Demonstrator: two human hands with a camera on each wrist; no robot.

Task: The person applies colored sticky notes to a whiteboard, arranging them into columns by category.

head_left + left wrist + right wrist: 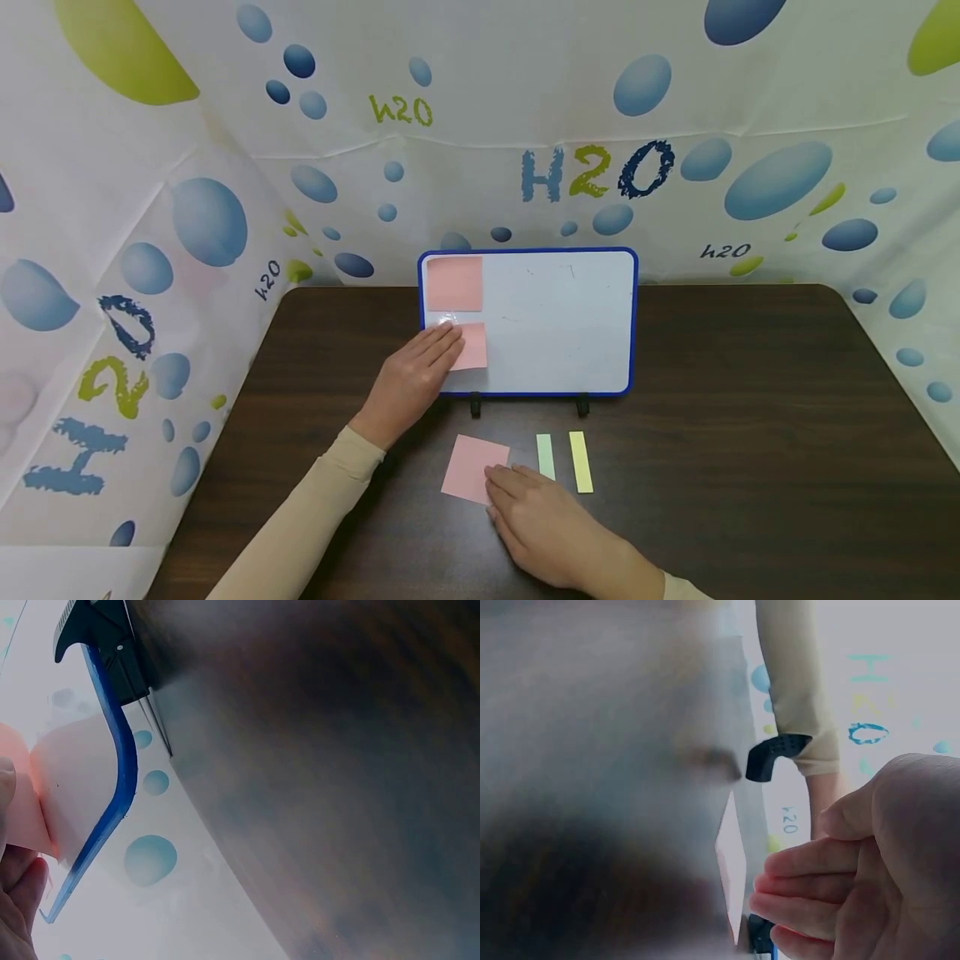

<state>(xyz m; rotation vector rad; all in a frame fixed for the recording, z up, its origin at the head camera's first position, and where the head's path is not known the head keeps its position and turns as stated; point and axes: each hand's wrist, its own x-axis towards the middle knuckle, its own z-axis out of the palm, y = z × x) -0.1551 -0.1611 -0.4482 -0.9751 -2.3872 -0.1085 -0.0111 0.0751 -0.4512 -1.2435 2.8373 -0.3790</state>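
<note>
A small whiteboard (562, 321) with a blue rim stands at the back of the table. On its left side is an upper pink sticky note (454, 284), and below it a lower pink sticky note (472, 347). My left hand (412, 379) lies flat over the lower note's left part, fingers straight, pressing it to the board. A third pink sticky note (472, 467) lies on the table. Over its right edge extend the fingers of my right hand (551, 529); in the right wrist view they look relaxed beside the note (733, 874) and grip nothing.
A pale green strip (545, 454) and a yellow strip (581, 462) lie right of the third note. Black stand feet (476, 406) jut out under the board. Behind the dark table (750, 417) hangs a white printed curtain (495, 108).
</note>
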